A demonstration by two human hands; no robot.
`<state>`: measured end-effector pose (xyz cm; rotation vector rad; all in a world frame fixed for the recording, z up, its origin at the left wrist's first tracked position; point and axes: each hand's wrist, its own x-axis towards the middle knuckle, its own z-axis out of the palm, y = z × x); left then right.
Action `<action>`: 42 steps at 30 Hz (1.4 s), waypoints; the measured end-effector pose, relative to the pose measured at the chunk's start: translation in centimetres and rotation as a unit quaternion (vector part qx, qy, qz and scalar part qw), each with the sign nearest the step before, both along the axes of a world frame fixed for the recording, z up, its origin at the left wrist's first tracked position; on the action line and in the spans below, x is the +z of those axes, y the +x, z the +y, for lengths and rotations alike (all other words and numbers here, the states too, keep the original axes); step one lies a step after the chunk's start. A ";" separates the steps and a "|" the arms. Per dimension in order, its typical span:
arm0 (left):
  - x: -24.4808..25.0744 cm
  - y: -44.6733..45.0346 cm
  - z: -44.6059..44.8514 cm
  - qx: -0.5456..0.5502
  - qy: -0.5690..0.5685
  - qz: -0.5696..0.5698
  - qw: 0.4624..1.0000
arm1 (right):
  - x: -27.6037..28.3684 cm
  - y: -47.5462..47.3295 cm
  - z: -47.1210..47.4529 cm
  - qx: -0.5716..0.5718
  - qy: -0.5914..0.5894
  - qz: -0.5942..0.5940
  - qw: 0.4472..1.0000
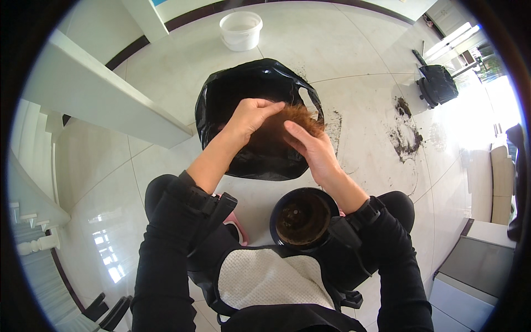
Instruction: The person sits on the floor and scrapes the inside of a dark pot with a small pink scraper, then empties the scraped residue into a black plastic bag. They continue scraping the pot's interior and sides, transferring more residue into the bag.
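Note:
Over the mouth of a black plastic bag [209, 103] that stands spread on the floor, I hold a reddish-brown fibrous clump [296, 117], perhaps matted roots. My left hand [251, 118] pinches its upper left side between thumb and fingers. Its right side rests in my right hand [315, 153], the thumb on top and the other fingers partly hidden beneath. Dark shadow hides most of what lies inside the bag. Close to my body sits a dark round pot [300, 218], its inside smeared with brown soil and a small hole visible in its bottom.
Beyond the bag stands a white plastic bucket [241, 31]. Loose dark soil [406, 137] is scattered on the tiled floor to the right. Farther right is a black bag-covered object [439, 85]. A white post [108, 87] slants in from the left.

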<state>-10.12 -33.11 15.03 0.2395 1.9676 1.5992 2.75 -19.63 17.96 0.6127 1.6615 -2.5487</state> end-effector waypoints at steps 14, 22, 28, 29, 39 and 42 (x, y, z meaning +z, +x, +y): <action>-1.1 -3.1 -1.6 0.161 -0.209 0.280 0.923 | -1.5 -0.3 0.8 0.028 0.290 -0.079 0.953; -1.8 -0.3 -0.1 -0.076 -0.023 -0.094 0.992 | -1.5 -0.4 0.6 -0.038 0.091 -0.024 0.995; -1.9 -1.7 -0.6 0.080 -0.197 0.213 0.954 | -1.8 -0.1 0.1 0.025 0.146 -0.058 0.987; -1.6 -2.4 -1.1 0.155 -0.207 0.274 0.926 | -1.7 0.1 0.1 0.031 0.163 -0.061 0.984; -0.8 0.7 0.8 -0.047 0.045 0.031 0.997 | -1.9 -0.4 0.5 -0.031 0.116 -0.061 0.991; -1.5 0.2 0.6 0.020 -0.018 0.089 0.996 | -2.4 -0.4 0.5 0.021 0.110 -0.091 0.990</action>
